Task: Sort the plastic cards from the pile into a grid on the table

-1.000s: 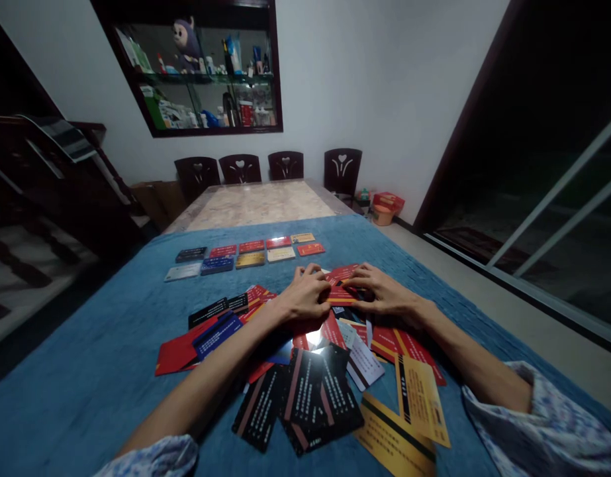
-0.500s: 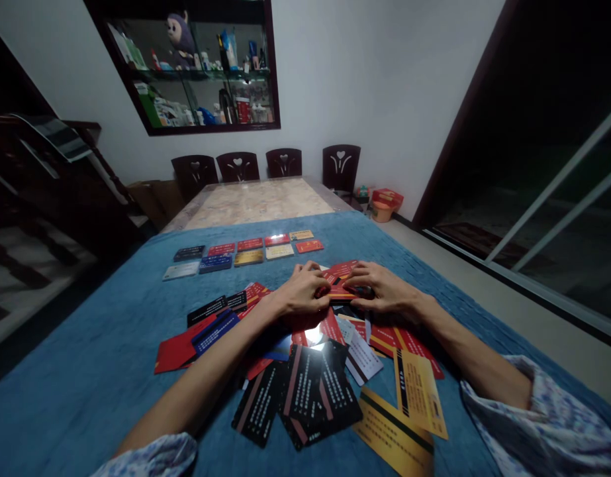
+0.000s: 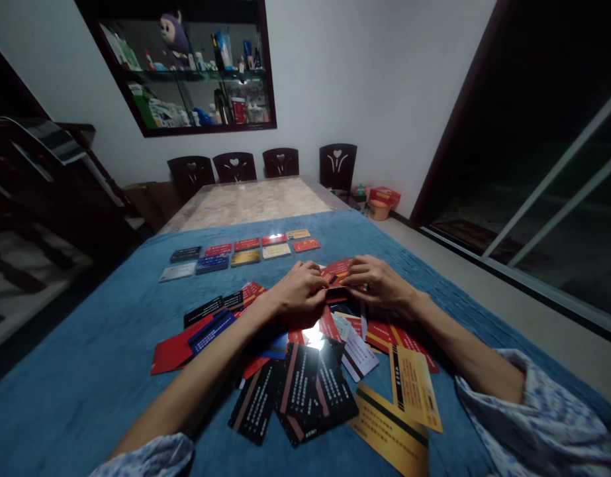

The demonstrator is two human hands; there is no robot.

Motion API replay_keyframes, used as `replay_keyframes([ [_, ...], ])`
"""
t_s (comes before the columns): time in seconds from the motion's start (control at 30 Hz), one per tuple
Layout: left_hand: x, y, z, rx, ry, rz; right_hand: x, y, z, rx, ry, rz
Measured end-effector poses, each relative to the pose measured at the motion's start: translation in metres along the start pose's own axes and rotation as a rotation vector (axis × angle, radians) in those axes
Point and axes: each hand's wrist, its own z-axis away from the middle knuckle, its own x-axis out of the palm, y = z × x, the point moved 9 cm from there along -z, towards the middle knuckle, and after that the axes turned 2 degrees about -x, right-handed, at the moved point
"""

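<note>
My left hand (image 3: 299,288) and my right hand (image 3: 377,283) face each other over a loose heap of cards. Both are closed at the near corners of red cards (image 3: 336,270), thumbs below and fingers curled over; how many cards they grip is unclear. Towards me lie black cards (image 3: 302,394) with printed text, gold cards (image 3: 392,430) and a white card (image 3: 359,354) with a dark stripe. Left of my left forearm, a blue card (image 3: 212,333) overlaps a red card (image 3: 173,348), with black cards (image 3: 204,311) behind. More red cards (image 3: 407,341) fan out beneath my right wrist.
Beyond the heap, two rows of neat card stacks include gold (image 3: 245,258), dark blue (image 3: 212,265) and white (image 3: 177,271) ones. A blue cloth (image 3: 101,364) covers the near table. Chairs (image 3: 234,167) stand at the far end; a doorway is at right.
My fingers have drawn in at the red cards' near edge, which now appears tilted up. The whole view has shifted slightly; the surrounding cards lie as before.
</note>
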Motion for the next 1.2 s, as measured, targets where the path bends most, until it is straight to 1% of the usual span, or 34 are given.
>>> replay_keyframes([
  [0.1,0.0,-0.001,-0.001,0.02,0.031,-0.02,-0.005,0.0,0.0,-0.002,0.06,0.075],
  [0.2,-0.002,-0.006,-0.002,0.005,0.076,-0.003,-0.008,0.003,0.002,0.01,0.112,0.103],
  [0.3,-0.006,-0.014,-0.001,-0.025,0.146,0.075,-0.008,0.011,0.005,0.046,0.145,0.074],
  [0.4,-0.01,-0.024,0.001,-0.087,0.202,0.165,-0.004,0.023,0.009,0.123,0.162,-0.006],
  [0.5,-0.011,-0.032,0.002,-0.152,0.219,0.231,0.003,0.032,0.013,0.202,0.141,-0.068],
  [0.67,-0.008,-0.039,0.003,-0.203,0.224,0.27,0.013,0.043,0.016,0.318,0.078,-0.047],
  [0.83,-0.004,-0.043,0.005,-0.236,0.255,0.237,0.017,0.043,0.016,0.319,0.065,0.023],
  [1.0,0.003,-0.045,0.006,-0.282,0.233,0.137,0.02,0.045,0.016,0.325,0.041,0.054],
  [1.2,0.008,-0.045,0.006,-0.309,0.223,0.117,0.021,0.042,0.013,0.314,0.027,0.045],
])
